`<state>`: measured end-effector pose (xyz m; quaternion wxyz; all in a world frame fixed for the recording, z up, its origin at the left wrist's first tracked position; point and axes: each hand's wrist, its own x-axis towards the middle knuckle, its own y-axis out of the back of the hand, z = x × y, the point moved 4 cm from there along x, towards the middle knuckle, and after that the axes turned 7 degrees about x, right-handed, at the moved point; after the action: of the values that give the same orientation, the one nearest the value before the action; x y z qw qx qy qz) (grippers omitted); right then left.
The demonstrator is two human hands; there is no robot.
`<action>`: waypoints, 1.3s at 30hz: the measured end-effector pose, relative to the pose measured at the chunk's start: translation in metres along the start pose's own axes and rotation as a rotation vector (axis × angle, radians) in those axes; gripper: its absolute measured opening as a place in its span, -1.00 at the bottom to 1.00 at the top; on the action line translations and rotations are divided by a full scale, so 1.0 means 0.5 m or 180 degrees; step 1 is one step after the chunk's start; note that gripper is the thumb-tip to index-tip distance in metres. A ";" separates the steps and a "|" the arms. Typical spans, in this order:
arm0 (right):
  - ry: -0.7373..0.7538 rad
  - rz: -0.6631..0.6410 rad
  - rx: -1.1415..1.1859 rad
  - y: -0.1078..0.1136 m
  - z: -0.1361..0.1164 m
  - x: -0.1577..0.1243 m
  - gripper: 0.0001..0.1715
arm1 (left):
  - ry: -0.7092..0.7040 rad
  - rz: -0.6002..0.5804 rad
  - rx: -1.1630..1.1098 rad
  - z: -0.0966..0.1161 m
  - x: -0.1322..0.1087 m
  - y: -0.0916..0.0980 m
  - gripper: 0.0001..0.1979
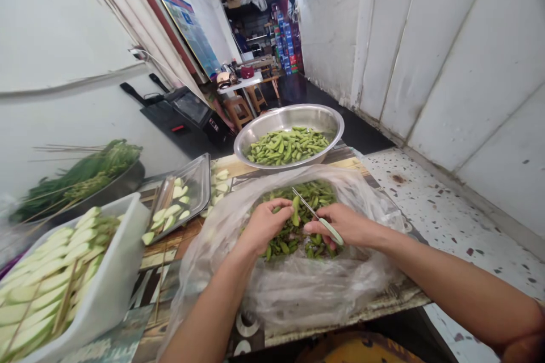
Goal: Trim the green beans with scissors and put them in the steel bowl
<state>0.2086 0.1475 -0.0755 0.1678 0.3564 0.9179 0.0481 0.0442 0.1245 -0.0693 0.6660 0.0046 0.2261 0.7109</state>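
Over an open clear plastic bag [213, 272], my left hand [266, 224] pinches a green edamame pod [295, 211] upright between thumb and fingers. My right hand [340, 224] is closed around the pale green handles of a pair of scissors [330, 228]. Their metal blades point up and left, just beside the pod. Whether the blades touch it I cannot tell. Below both hands lies a heap of loose edamame pods [283, 247] in the bag. Beyond the bag stands a wide steel bowl [332, 125] with many more pods in it.
At the left, a white tub [136, 238] holds skewered pale green slices. Behind it are a dark pan of leafy greens [102, 173] and a metal tray [204, 181] with a few slices. A patterned cloth covers the table [170, 261]. A white wall runs along the right.
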 end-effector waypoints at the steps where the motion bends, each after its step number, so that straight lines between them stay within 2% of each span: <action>1: -0.0006 -0.0021 0.0023 -0.001 0.000 0.000 -0.44 | 0.0014 -0.0032 0.0034 0.000 0.000 -0.001 -0.70; 12: -0.0138 -0.0310 0.0337 -0.014 -0.016 -0.006 -0.48 | 0.0070 -0.0278 0.0173 0.009 -0.010 -0.004 -0.81; 16: -0.0057 -0.0206 0.0247 -0.013 -0.020 -0.013 -0.45 | 0.0123 -0.0408 -0.0025 0.016 -0.015 -0.003 -0.84; 19: 0.0020 -0.0097 0.0193 -0.013 -0.010 -0.014 -0.45 | 0.0160 -0.0630 -0.0188 0.020 -0.020 -0.004 -0.85; 22: 0.0031 -0.0119 0.0216 -0.016 0.002 -0.008 -0.48 | 0.0232 -0.0689 -0.0249 0.019 -0.021 -0.004 -0.84; 25: -0.0084 -0.0238 0.0304 -0.019 0.006 -0.002 -0.47 | 0.0154 -0.0515 -0.0271 0.016 -0.016 0.001 -0.82; 30: -0.0192 -0.0322 0.0720 -0.021 -0.004 -0.004 -0.46 | -0.0142 0.0291 -0.0557 0.016 -0.006 0.020 -0.77; 32: -0.0168 -0.0305 0.0897 -0.021 -0.007 -0.005 -0.44 | -0.0145 0.0427 -0.0710 0.016 -0.005 0.021 -0.78; 39: -0.0136 -0.0300 0.0920 -0.023 -0.006 -0.004 -0.47 | -0.0177 0.0039 -0.1000 0.019 -0.008 0.007 -0.73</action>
<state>0.2015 0.1379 -0.0746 0.1363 0.3343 0.9271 -0.1001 0.0441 0.1237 -0.0586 0.6602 -0.0786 0.0937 0.7411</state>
